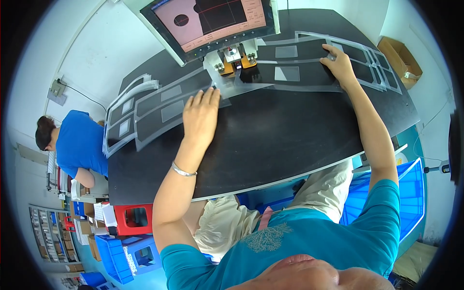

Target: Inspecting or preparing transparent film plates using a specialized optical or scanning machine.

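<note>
A long translucent plastic sheet (pixel 309 88) with rectangular windows lies across the dark table, its middle under a small metal and orange fixture (pixel 237 63). My left hand (pixel 200 116) rests on the sheet just left of the fixture, fingers stretched out flat and pointing away from me. At the sheet's right part, my right hand (pixel 340 66) is laid with thumb and index finger apart. Beneath its palm the contact is hidden. A monitor (pixel 212 21) above the fixture shows a dark round spot, dark shapes and red lines.
Translucent framed sheets lie stacked at the table's left end (pixel 118 118) and right end (pixel 382 72). A cardboard box (pixel 400 60) stands beyond the right end. A co-worker in blue (pixel 82 142) is at the left. Blue crates (pixel 411 198) and a red stool (pixel 133 220) stand below table height.
</note>
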Motion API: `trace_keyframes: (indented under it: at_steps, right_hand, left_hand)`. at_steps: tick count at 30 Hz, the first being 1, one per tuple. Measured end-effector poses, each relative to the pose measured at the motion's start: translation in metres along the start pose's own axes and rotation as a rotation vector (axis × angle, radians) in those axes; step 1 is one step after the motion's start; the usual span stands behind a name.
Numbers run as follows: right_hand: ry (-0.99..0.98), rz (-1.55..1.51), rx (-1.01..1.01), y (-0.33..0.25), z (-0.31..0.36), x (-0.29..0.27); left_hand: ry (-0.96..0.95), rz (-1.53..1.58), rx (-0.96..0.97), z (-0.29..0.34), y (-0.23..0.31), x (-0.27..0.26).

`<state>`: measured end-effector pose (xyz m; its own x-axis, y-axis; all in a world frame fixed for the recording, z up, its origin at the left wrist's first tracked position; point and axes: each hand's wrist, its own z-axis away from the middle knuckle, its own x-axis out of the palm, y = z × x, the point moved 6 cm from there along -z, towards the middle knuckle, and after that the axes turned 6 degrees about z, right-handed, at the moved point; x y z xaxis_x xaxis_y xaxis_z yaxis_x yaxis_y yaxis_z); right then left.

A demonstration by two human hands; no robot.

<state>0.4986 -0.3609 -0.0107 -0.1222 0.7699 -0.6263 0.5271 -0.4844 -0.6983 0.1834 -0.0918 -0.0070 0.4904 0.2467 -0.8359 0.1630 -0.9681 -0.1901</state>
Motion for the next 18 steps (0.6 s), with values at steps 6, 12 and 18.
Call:
trace_keyframes:
  at_steps: [6,12,18]
  right_hand:
    - [0.111,0.108,0.009,0.005,-0.005,0.004]
    - [0.127,0.134,-0.018,0.0,-0.004,0.008]
    - [0.1,-0.112,0.095,0.008,-0.004,0.005]
  left_hand:
    - [-0.057,-0.011,-0.003,0.001,0.018,-0.001]
    - [0.034,0.005,0.032,0.003,0.016,-0.004]
    - [0.016,0.029,0.025,0.003,0.015,-0.003]
